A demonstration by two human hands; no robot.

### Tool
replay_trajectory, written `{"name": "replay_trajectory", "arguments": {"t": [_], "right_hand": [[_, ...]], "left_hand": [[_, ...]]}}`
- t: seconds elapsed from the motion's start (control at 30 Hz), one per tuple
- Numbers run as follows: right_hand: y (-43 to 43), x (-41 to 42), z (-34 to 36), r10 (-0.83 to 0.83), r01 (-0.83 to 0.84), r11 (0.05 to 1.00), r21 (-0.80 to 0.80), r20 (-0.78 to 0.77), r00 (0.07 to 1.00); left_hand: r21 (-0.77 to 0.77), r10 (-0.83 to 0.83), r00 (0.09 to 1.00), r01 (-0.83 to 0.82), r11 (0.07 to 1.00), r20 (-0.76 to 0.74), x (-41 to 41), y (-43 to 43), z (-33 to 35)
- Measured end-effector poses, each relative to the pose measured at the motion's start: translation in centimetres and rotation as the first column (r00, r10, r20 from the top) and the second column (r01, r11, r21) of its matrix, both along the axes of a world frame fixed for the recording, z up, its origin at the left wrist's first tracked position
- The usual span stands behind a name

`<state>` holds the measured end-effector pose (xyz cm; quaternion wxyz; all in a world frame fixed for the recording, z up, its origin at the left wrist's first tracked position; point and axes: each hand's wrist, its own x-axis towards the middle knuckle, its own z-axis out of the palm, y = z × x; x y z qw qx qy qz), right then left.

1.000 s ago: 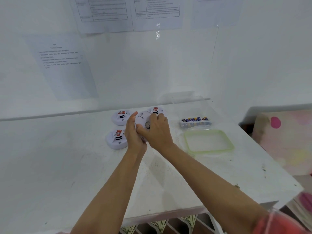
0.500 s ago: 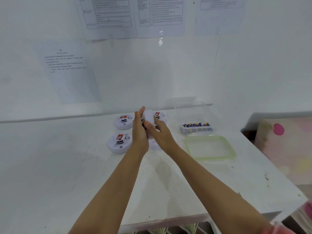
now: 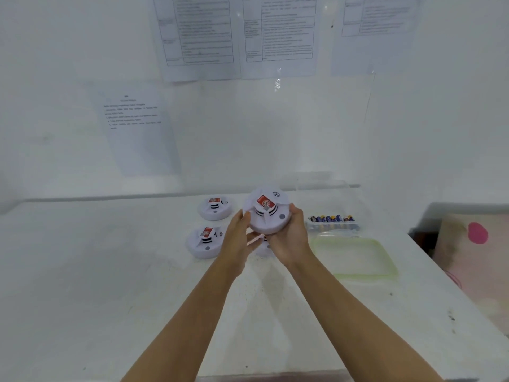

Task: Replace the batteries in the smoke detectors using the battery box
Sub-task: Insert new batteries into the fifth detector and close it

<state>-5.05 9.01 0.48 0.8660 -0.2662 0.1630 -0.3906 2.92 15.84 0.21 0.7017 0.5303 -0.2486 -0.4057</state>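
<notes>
Over white table [image 3: 110,271], right hand [image 3: 289,238] grips smoke detector [image 3: 265,213]; left hand [image 3: 235,239] fingers hidden beneath, unclear.

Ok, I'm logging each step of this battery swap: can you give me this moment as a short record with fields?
held detector: above the table, red label up, gripped by the right hand
left hand: fingers straight, at the held detector's left edge
rear detector: on the table, left of the hands
near detector: on the table, before the rear one
battery box: lid off, batteries inside, right of the hands
lid: flat on the table before the box
</notes>
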Motion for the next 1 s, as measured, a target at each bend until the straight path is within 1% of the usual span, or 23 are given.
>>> {"name": "replay_trajectory", "arguments": {"t": [0.1,0.2,0.3,0.43,0.57,0.67,0.83,1.0], "right_hand": [[0.2,-0.2,-0.6,-0.016,0.014,1.000,-0.019,-0.127,0.992],[0.3,-1.0,-0.5,0.006,-0.019,0.997,-0.076,-0.165,0.986],[0.8,-1.2,-0.3,0.074,-0.109,0.980,-0.166,-0.203,0.976],[1.3,-0.7,-0.9,0.060,-0.118,0.956,-0.270,-0.212,0.975],[2.1,-0.1,-1.1,0.059,-0.113,0.955,-0.275,-0.199,0.978],[2.4,0.1,-1.4,0.090,-0.146,0.951,-0.273,-0.209,0.974],[2.5,-0.1,-1.6,0.085,-0.194,0.901,-0.388,-0.281,0.956],[2.8,-0.1,-1.8,0.052,-0.179,0.887,-0.427,-0.292,0.955]], "left_hand": [[-0.077,0.040,0.999,-0.039,0.996,0.017,0.5,0.1,-0.2],[-0.084,0.084,0.995,-0.079,0.993,0.058,1.7,0.3,-0.3],[-0.086,0.125,0.992,-0.123,0.989,0.019,2.2,0.4,-0.2],[-0.160,0.109,0.989,-0.125,0.979,-0.102,2.2,0.7,-1.2],[-0.198,0.081,0.980,-0.117,0.973,-0.180,1.5,1.6,-1.6],[-0.198,0.100,0.977,-0.138,0.971,-0.189,1.7,2.1,-1.4],[-0.184,0.095,0.987,-0.119,0.976,-0.133,2.4,2.5,-1.4],[-0.189,0.082,0.984,-0.112,0.976,-0.158,2.7,2.4,-1.5]]}}
